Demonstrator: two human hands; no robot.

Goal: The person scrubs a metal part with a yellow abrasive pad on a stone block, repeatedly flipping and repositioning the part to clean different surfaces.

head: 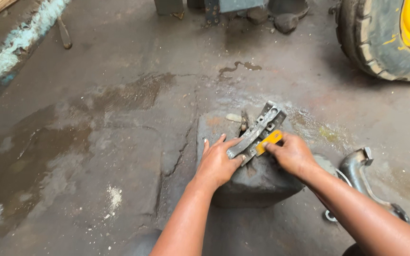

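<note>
Nearest to the camera, the two bare forearms are reaching forward over a dark stone block (pixel 257 182) that is sitting on the wet concrete floor (pixel 119 142). The left hand (pixel 218 163) is lying on top of the block with its fingers spread, and it is pressing down the near end of a grey curved metal part (pixel 258 131); it is not closing around the part. The right hand (pixel 293 154) is closing its fingers around a small yellow tool (pixel 269 141) and is holding the tip of it against the metal part, near the middle. The metal part is lying tilted across the top of the block, with its far end pointing up and to the right.

Just to the right of the block, a curved grey metal pipe (pixel 357 168) is lying on the floor. Further away, small puddles are shining on the concrete. At the far right, a big muddy tyre with a yellow rim (pixel 385 38) is standing, and at the top some dark metal pieces (pixel 224 8) are resting.
</note>
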